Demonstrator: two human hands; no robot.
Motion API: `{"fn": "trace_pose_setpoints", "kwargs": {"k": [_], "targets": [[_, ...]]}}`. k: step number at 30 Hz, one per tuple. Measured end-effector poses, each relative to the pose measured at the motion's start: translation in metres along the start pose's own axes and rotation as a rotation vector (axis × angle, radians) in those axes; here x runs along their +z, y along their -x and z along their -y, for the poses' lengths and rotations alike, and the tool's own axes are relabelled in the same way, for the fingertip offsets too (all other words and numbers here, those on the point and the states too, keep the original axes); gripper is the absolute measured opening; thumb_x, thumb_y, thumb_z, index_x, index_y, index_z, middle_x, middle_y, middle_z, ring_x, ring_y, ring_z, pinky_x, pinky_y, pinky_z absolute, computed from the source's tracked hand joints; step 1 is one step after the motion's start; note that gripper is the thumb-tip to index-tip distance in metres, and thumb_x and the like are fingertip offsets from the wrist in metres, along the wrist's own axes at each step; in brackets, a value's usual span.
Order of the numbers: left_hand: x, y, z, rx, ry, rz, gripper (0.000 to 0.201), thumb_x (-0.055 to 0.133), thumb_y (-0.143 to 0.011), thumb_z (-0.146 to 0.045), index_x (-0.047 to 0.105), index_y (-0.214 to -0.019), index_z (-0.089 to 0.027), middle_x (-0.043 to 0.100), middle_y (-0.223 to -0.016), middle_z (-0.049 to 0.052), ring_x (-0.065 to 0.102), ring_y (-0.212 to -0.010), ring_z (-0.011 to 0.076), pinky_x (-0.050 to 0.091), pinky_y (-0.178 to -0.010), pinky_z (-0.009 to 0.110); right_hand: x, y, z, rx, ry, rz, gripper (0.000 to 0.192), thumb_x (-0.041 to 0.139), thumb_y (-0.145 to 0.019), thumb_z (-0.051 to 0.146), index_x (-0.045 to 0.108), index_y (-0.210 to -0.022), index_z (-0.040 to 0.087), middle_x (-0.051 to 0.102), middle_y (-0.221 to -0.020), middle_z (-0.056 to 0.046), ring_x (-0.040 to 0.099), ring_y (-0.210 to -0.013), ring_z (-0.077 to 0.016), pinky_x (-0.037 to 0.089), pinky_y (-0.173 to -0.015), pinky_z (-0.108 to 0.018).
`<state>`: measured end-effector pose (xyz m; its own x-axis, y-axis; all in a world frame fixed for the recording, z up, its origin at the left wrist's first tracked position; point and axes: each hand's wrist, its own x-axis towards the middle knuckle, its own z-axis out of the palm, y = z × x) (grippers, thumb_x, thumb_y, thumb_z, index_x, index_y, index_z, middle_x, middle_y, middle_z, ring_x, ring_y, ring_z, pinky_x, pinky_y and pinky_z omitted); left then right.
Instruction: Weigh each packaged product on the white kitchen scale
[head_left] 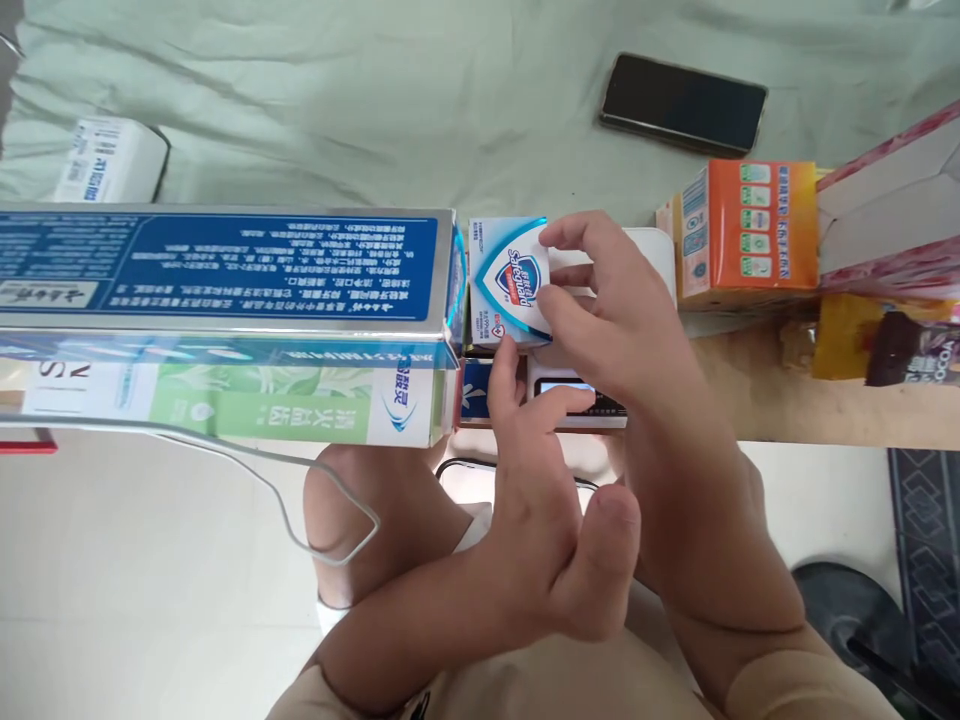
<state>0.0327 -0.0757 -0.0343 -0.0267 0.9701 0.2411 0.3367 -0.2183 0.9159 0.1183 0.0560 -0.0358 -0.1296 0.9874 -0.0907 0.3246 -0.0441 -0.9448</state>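
Note:
A white and blue Safeguard soap box lies against the end of a long blue toothpaste box. My right hand has its thumb and fingertips closed on the box's right edge. From the near side, my left hand reaches up with its index fingertip at the box's front edge. Its other fingers and thumb are spread, holding nothing. Under my hands is a white device with a small lit display, partly covered. Part of another blue box shows below the soap box.
A green and white box lies beside the toothpaste box, with a white cable hanging in front. An orange box and snack packets are on the right. Farther back, a phone and a white box lie on green cloth.

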Motion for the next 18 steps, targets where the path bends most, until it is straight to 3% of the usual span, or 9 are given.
{"fn": "trace_pose_setpoints", "kwargs": {"k": [5, 8, 11, 14, 16, 18], "targets": [[0.003, 0.0, 0.004, 0.08, -0.067, -0.067, 0.043, 0.039, -0.099, -0.043, 0.044, -0.139, -0.027, 0.053, -0.128, 0.014, 0.027, -0.155, 0.033, 0.024, -0.129, 0.066, -0.005, 0.001, -0.002, 0.0, 0.016, 0.024, 0.041, 0.05, -0.081, 0.021, 0.059, -0.12, 0.025, 0.063, -0.133, -0.004, 0.068, -0.095, -0.0113, 0.059, -0.077, -0.025], [0.004, -0.005, -0.002, 0.118, 0.03, -0.156, 0.032, 0.042, -0.098, -0.042, 0.055, -0.122, -0.026, 0.059, -0.113, 0.011, 0.053, -0.125, 0.0293, 0.048, -0.106, 0.053, -0.007, 0.002, -0.005, -0.008, 0.018, 0.003, 0.039, 0.049, -0.084, 0.021, 0.058, -0.121, 0.025, 0.062, -0.135, -0.005, 0.069, -0.099, -0.0122, 0.059, -0.08, -0.026], [-0.004, -0.013, -0.017, 0.152, 0.113, 0.011, 0.021, 0.042, -0.099, -0.04, 0.056, -0.097, -0.024, 0.061, -0.084, 0.005, 0.061, -0.08, 0.02, 0.054, -0.074, 0.041, -0.013, 0.003, -0.005, -0.019, 0.01, -0.083, 0.035, 0.052, -0.085, 0.018, 0.058, -0.12, 0.024, 0.062, -0.133, -0.004, 0.069, -0.104, -0.0131, 0.061, -0.085, -0.028], [-0.015, -0.02, -0.031, 0.082, 0.026, 0.29, 0.02, 0.044, -0.099, -0.034, 0.052, -0.084, -0.023, 0.061, -0.072, 0.001, 0.059, -0.068, 0.0156, 0.052, -0.068, 0.036, -0.024, 0.009, -0.004, -0.061, -0.031, -0.141, 0.034, 0.055, -0.086, 0.015, 0.058, -0.118, 0.024, 0.062, -0.128, -0.004, 0.069, -0.105, -0.0131, 0.061, -0.088, -0.03], [-0.017, -0.02, -0.035, 0.078, 0.014, 0.328, 0.02, 0.044, -0.098, -0.029, 0.05, -0.08, -0.022, 0.06, -0.07, 0.0, 0.057, -0.066, 0.0138, 0.051, -0.068, 0.034, -0.032, 0.016, -0.004, -0.11, -0.055, -0.162, 0.033, 0.055, -0.087, 0.015, 0.057, -0.118, 0.025, 0.062, -0.129, -0.003, 0.068, -0.104, -0.013, 0.062, -0.088, -0.03], [-0.013, -0.019, -0.035, 0.124, 0.046, 0.255, 0.021, 0.044, -0.096, -0.028, 0.048, -0.077, -0.021, 0.057, -0.066, -0.001, 0.053, -0.063, 0.0126, 0.048, -0.066, 0.033, -0.039, 0.021, -0.007, -0.148, -0.036, -0.178, 0.032, 0.055, -0.087, 0.015, 0.057, -0.117, 0.026, 0.063, -0.127, -0.003, 0.068, -0.103, -0.0132, 0.062, -0.088, -0.031]]}}
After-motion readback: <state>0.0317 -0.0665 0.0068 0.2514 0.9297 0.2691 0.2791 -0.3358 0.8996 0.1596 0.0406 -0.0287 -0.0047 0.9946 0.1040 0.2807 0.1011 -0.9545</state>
